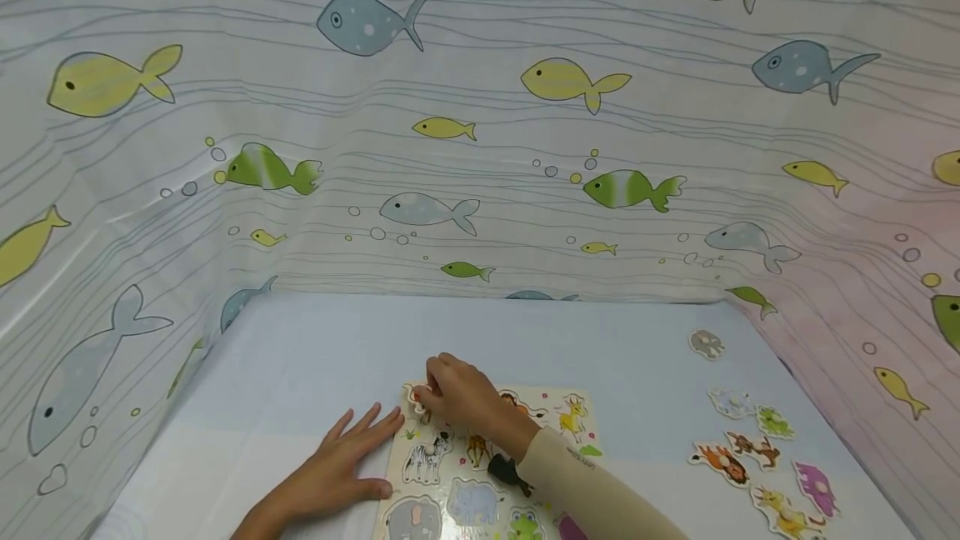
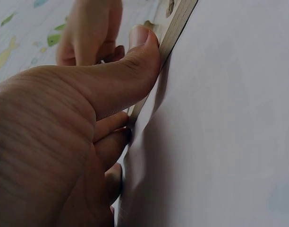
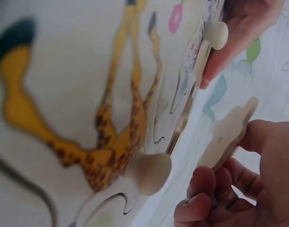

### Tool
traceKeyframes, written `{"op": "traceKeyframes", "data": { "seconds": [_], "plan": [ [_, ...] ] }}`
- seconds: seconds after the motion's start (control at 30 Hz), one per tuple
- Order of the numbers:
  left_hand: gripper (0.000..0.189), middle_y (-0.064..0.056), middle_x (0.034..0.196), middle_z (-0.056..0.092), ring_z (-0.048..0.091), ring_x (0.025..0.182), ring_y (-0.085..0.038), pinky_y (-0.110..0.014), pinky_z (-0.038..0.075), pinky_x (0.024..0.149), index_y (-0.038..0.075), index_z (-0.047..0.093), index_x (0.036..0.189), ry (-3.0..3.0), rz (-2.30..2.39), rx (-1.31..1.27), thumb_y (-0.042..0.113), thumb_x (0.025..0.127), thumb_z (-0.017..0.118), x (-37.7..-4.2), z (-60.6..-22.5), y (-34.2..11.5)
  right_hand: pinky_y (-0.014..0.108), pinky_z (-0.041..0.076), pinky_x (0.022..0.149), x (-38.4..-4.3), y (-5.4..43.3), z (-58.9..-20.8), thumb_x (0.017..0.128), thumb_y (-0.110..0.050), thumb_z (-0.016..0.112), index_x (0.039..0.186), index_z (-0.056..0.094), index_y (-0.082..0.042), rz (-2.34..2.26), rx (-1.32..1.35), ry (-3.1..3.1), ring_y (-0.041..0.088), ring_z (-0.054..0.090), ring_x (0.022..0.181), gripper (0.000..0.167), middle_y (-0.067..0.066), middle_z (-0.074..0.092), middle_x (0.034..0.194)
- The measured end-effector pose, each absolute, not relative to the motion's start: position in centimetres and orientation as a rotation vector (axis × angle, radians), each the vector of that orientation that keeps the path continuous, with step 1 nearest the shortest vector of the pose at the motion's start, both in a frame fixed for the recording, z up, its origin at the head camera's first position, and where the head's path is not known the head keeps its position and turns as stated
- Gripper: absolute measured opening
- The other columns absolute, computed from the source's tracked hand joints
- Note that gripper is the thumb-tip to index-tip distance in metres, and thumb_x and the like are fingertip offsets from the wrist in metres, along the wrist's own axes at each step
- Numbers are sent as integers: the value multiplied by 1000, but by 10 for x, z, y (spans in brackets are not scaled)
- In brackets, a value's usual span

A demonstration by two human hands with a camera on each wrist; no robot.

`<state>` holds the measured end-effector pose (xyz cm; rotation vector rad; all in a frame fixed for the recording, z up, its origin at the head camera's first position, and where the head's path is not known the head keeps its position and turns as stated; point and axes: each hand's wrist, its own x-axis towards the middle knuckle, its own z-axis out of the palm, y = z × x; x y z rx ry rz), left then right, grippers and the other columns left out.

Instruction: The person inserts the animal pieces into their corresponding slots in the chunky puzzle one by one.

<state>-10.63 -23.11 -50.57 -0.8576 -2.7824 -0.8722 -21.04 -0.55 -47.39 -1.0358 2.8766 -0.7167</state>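
A wooden animal puzzle board lies on the table. My right hand is over its upper left corner and pinches a thin wooden puzzle piece, its plain side showing in the right wrist view. The picture on that piece is mostly hidden. Fingers spread, my left hand rests along the board's left edge, with the thumb against the rim. Near the right hand are a zebra piece and a giraffe piece with a round knob.
Loose knobbed pieces lie to the right: a grey one, a frog, a lion, a purple one and a yellow one. Fish-patterned cloth rises behind and beside the table. Right forearm covers part of the board.
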Motion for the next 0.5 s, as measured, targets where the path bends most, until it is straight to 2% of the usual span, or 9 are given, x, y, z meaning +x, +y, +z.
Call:
{"op": "traceKeyframes", "data": {
  "seconds": [0.13,0.37,0.5],
  "plan": [
    [83,-15,150,52,34,146,-35,-8,-16,116,7,49,147,-2777,-870,-864,53,82,71,-106,-504,-231,18,35,49,-211,-5,-477,100,-38,60,85,51,-20,-672,-1015,2911,4,41,58,26,-8,46,77],
    [87,-14,152,48,35,141,-51,-6,-19,113,6,49,147,-2842,-944,-812,56,79,71,-107,-504,-230,20,35,49,-210,-5,-487,100,-40,58,83,48,-21,-668,-958,2884,5,41,56,28,-9,45,75],
    [89,-14,154,47,32,142,-52,-5,-19,112,5,47,148,-2874,-978,-793,58,79,70,-107,-503,-230,19,36,49,-208,-6,-492,100,-40,58,83,49,-21,-644,-1000,2896,4,41,56,27,-9,45,73]
  ]
}}
